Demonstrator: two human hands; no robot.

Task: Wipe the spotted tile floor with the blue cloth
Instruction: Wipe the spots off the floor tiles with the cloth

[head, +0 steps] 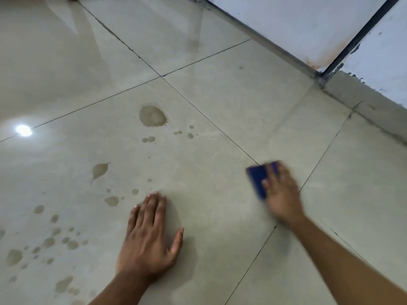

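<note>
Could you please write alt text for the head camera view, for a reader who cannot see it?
A person's right hand presses a blue cloth onto a pale tile floor, blurred, while the left hand rests flat. Brownish spots lie ahead and to the left, unwiped.

This looks like a plain indoor room, though whether home or workplace cannot be told. Large glossy beige floor tiles point(220, 89) with thin dark grout lines fill the view, mirroring a round ceiling light point(23, 130) at nine o'clock. Toward one o'clock runs a scuffed white painted wall point(286, 25), with a dark metal frame strip point(352, 42) and a grey cement skirting point(363, 100).
</note>
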